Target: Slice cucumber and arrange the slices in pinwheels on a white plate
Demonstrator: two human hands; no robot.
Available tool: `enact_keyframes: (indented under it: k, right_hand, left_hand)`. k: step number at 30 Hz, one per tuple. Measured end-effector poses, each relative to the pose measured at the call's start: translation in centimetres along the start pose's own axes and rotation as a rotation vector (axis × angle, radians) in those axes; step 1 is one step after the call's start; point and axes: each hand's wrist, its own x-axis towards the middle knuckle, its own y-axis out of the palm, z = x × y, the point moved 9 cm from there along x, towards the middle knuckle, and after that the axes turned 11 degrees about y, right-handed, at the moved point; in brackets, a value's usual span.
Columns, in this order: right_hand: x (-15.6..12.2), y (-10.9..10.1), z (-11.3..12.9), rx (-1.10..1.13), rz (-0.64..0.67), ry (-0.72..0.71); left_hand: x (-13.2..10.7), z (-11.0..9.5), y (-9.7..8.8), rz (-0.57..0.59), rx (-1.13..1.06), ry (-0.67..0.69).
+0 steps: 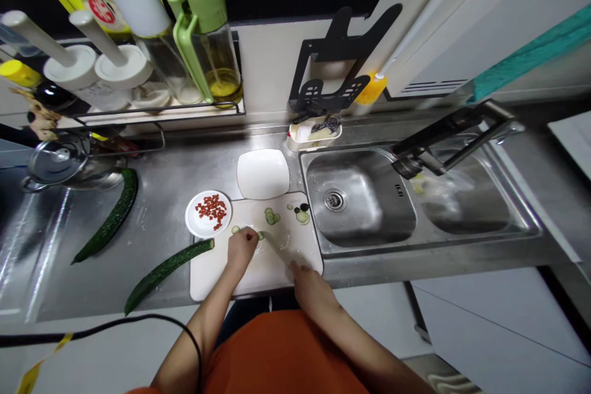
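My left hand (242, 249) rests on the white cutting board (213, 277), its fingers closed over a small cucumber piece (261, 236) that is mostly hidden beneath them. In my right hand (313, 288) is the handle of a kitchen knife (278, 250); its blade slants up and left, with the tip close to my left fingertips. A pale cucumber round (235, 229) lies just left of the left hand. Farther back on the board are a small pile of cucumber slices (271, 217) and several end pieces (303, 217) at the right corner.
A plate of diced red pieces (212, 212) overlaps the board's back left corner. Behind it stands a white square plate (263, 173). Two long cucumbers (164, 274) (113, 218) lie left. A double sink (364, 197) with a black faucet (434, 135) is right; a black cable (115, 322) crosses lower left.
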Motion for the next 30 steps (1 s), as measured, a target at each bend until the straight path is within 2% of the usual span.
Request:
enact_keyframes:
  k: [24, 30]
  right_hand:
    - [0.3, 0.8, 0.5, 0.003, -0.012, -0.005]
    - [0.3, 0.4, 1.1, 0.010, 0.007, -0.018]
  left_hand:
    - [0.2, 0.6, 0.4, 0.031, -0.001, -0.020]
    - [0.3, 0.8, 0.5, 0.034, 0.015, -0.030]
